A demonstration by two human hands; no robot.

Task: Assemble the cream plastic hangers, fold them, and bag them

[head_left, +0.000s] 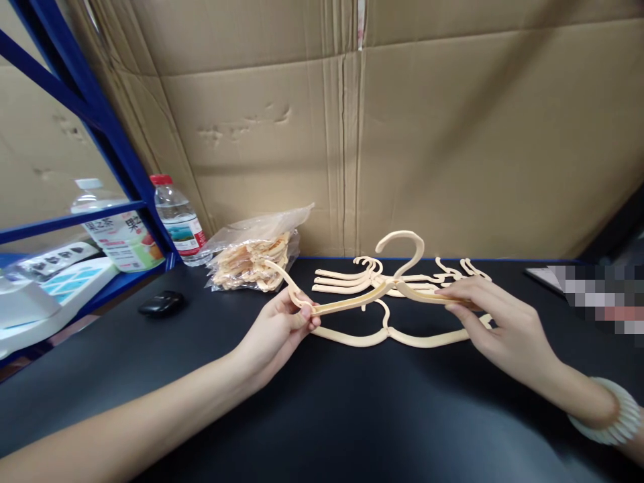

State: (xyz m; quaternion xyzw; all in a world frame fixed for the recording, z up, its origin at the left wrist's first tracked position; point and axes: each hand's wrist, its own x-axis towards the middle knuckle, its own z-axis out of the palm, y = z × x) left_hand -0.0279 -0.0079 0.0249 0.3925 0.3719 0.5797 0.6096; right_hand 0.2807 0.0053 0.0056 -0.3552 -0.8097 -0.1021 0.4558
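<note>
Honestly, that hanger (372,295) looks light and stiff, so pinch near both ends, like left hand (274,329) and right hand (508,322) do.

The hanger (396,284) looks smooth plastic, the cardboard wall (453,154) matt.

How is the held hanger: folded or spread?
Spread: the hanger has its arms running outward below the hook, one to the left hand, the other to the right hand.

Bare forearms (196,406), bare left hand (274,332), right wrist (591,399) — chunky, pale bracelet (628,410) of rounded, ridged segments
</note>
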